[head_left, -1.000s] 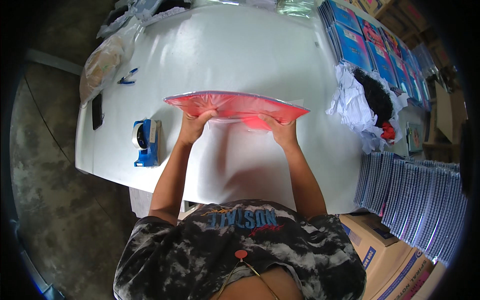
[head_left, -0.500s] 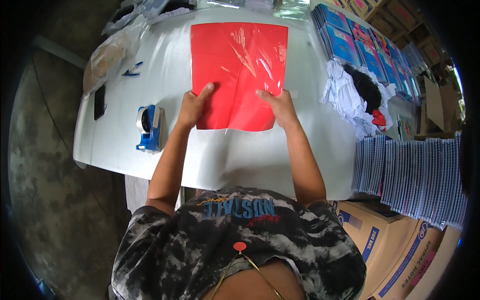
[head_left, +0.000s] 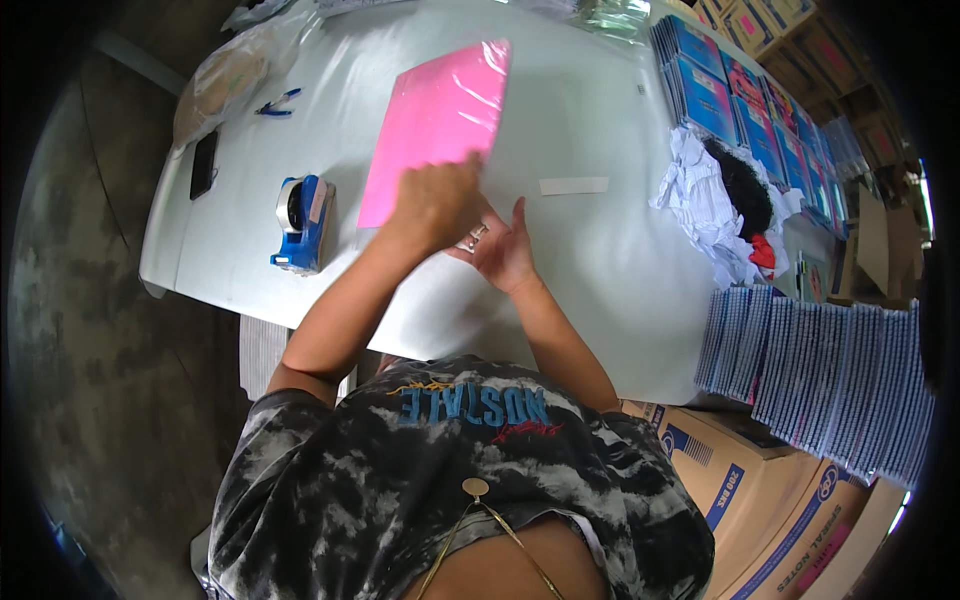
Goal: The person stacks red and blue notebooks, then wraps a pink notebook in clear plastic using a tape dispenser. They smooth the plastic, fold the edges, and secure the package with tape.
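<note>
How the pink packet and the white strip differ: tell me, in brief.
The pink packet is large and broad; the white strip is small and narrow. The packet shows shiny glints; the strip looks plain. The left hand grips the packet, while the strip lies on the table, untouched. Both look flat and straight-edged.

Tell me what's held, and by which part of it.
A pink packet, gripped by the left hand near its lower right corner; the right hand is open, palm showing.
</note>
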Action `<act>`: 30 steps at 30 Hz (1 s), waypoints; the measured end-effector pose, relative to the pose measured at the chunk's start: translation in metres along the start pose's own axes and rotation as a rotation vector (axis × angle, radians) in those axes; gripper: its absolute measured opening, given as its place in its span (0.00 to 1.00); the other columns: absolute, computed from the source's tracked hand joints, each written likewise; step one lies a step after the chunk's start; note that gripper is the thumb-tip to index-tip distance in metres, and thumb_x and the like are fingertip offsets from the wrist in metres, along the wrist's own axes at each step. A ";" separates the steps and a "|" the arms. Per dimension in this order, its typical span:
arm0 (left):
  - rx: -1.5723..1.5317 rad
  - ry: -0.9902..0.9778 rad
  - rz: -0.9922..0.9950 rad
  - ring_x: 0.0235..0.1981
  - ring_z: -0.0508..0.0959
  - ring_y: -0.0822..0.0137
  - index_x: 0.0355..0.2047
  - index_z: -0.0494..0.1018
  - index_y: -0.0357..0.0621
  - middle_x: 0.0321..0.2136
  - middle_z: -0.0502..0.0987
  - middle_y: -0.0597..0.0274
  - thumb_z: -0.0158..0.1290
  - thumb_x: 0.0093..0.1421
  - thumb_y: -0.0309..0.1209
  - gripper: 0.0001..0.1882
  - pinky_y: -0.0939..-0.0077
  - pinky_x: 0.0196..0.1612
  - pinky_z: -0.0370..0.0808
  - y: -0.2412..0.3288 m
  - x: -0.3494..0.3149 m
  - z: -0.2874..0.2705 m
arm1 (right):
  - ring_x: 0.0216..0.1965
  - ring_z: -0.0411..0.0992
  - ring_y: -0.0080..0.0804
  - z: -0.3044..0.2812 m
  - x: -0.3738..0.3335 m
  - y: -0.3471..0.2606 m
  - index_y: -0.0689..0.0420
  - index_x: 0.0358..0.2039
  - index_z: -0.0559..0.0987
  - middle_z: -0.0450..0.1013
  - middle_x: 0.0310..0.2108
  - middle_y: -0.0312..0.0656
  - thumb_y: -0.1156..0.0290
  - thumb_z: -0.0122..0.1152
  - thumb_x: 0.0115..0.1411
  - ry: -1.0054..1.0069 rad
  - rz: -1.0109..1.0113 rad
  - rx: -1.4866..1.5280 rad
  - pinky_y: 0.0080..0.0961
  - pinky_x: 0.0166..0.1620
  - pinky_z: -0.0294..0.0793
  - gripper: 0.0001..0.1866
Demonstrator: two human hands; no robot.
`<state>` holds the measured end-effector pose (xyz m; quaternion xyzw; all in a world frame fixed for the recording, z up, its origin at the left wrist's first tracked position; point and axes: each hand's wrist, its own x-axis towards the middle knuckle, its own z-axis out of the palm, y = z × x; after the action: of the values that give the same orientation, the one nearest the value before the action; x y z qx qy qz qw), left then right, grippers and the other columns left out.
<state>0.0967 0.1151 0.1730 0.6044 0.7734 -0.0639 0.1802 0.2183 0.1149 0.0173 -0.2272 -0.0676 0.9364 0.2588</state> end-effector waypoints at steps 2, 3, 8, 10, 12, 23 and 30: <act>-0.127 -0.175 0.187 0.43 0.75 0.52 0.56 0.61 0.49 0.42 0.74 0.46 0.47 0.57 0.49 0.29 0.60 0.44 0.71 0.010 -0.005 0.019 | 0.53 0.62 0.45 -0.009 -0.005 -0.011 0.57 0.57 0.57 0.64 0.51 0.48 0.44 0.47 0.59 0.032 0.054 -0.003 0.40 0.55 0.63 0.35; -0.253 -0.097 0.221 0.43 0.76 0.54 0.56 0.62 0.49 0.43 0.74 0.48 0.48 0.57 0.47 0.28 0.62 0.44 0.72 0.007 -0.008 0.031 | 0.53 0.63 0.44 -0.025 -0.002 -0.017 0.57 0.56 0.59 0.65 0.50 0.48 0.46 0.47 0.59 0.135 0.040 -0.169 0.38 0.54 0.64 0.34; -0.505 0.310 -0.021 0.38 0.77 0.60 0.50 0.69 0.52 0.40 0.76 0.55 0.52 0.56 0.40 0.21 0.66 0.40 0.73 -0.061 -0.011 0.080 | 0.52 0.62 0.40 -0.025 -0.031 -0.029 0.63 0.54 0.61 0.61 0.51 0.53 0.60 0.57 0.55 0.498 -0.454 -0.783 0.32 0.52 0.64 0.31; -0.386 0.374 -0.108 0.35 0.78 0.61 0.45 0.73 0.51 0.36 0.77 0.57 0.53 0.55 0.38 0.17 0.66 0.38 0.73 -0.080 -0.017 0.088 | 0.51 0.60 0.44 -0.030 -0.039 -0.023 0.62 0.55 0.61 0.57 0.53 0.50 0.67 0.63 0.51 0.611 -0.631 -1.379 0.37 0.54 0.61 0.33; -0.490 0.289 -0.121 0.34 0.78 0.61 0.41 0.75 0.50 0.34 0.78 0.58 0.53 0.54 0.37 0.14 0.67 0.37 0.73 -0.081 -0.025 0.100 | 0.53 0.58 0.46 -0.027 -0.052 -0.015 0.58 0.57 0.60 0.57 0.53 0.50 0.71 0.65 0.47 0.579 -0.782 -1.783 0.38 0.55 0.58 0.36; -1.006 -0.265 -0.013 0.35 0.77 0.68 0.47 0.70 0.37 0.35 0.78 0.56 0.50 0.59 0.36 0.19 0.76 0.37 0.73 -0.026 -0.049 0.152 | 0.52 0.58 0.39 -0.042 -0.032 -0.036 0.48 0.33 0.80 0.68 0.46 0.31 0.66 0.67 0.46 0.452 -0.991 -2.041 0.38 0.54 0.53 0.12; -1.786 -0.505 -0.391 0.37 0.75 0.70 0.56 0.59 0.40 0.40 0.74 0.58 0.46 0.61 0.37 0.24 0.76 0.38 0.71 -0.008 -0.039 0.166 | 0.54 0.60 0.35 -0.042 -0.031 -0.034 0.50 0.28 0.80 0.70 0.43 0.30 0.67 0.65 0.47 0.367 -1.007 -2.109 0.37 0.53 0.53 0.07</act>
<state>0.1308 0.0248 0.0318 0.0712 0.5621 0.3936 0.7239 0.2767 0.1285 0.0002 -0.4074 -0.8506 0.1640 0.2892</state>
